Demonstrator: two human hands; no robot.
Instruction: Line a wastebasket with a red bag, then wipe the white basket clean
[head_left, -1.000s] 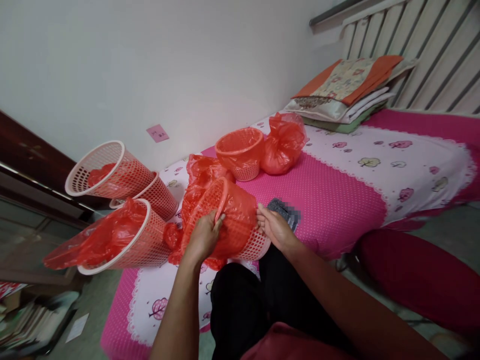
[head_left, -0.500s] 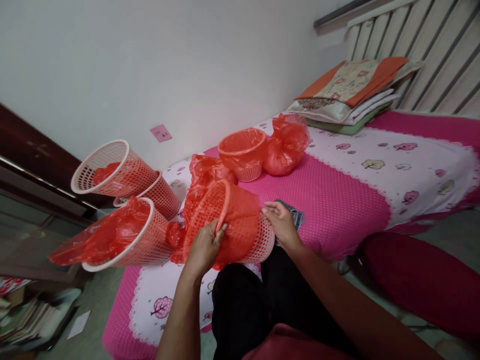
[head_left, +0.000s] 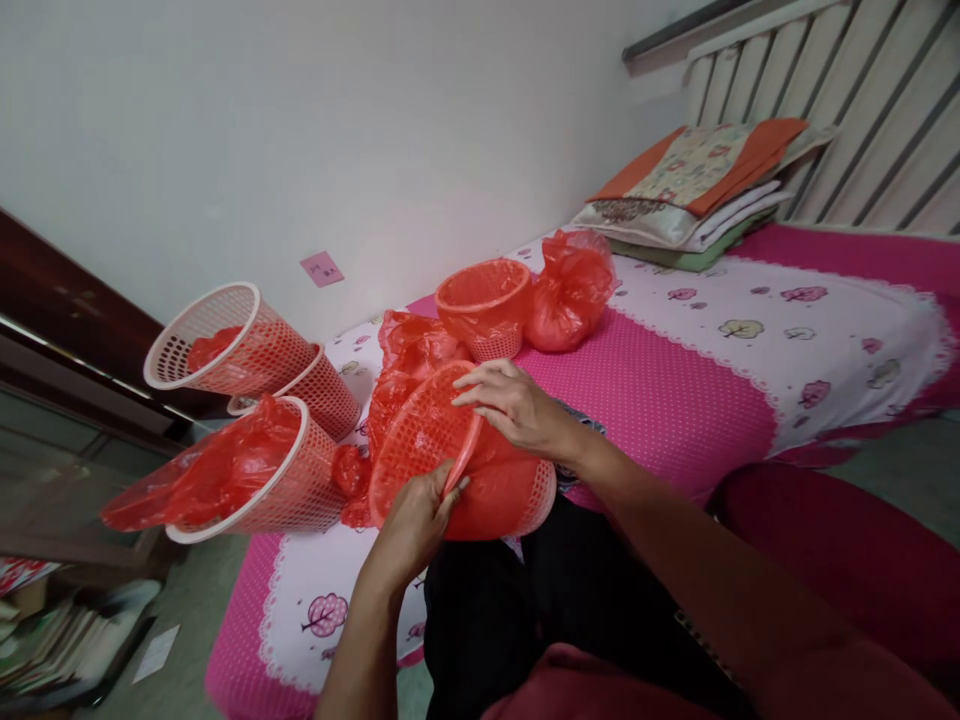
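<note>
Can't read that pink paper wall note [head_left: 322,268] from here. Pink polka-dot bed [head_left: 645,400], left grip [head_left: 415,520] clamped on a red-bagged mesh plastic basket [head_left: 499,490]; right grip [head_left: 516,405] touching, can't tell if pinching.

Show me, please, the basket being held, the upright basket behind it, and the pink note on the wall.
Held basket [head_left: 502,490], head view: its side, under red plastic.
Upright basket [head_left: 486,318], head view: its front side, under red plastic.
Pink note [head_left: 322,268], head view: its middle.

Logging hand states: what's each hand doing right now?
Left hand: closed, holding the red-lined basket by its rim.
Right hand: at the same rim, higher up; whether it grips cannot be told.
</note>
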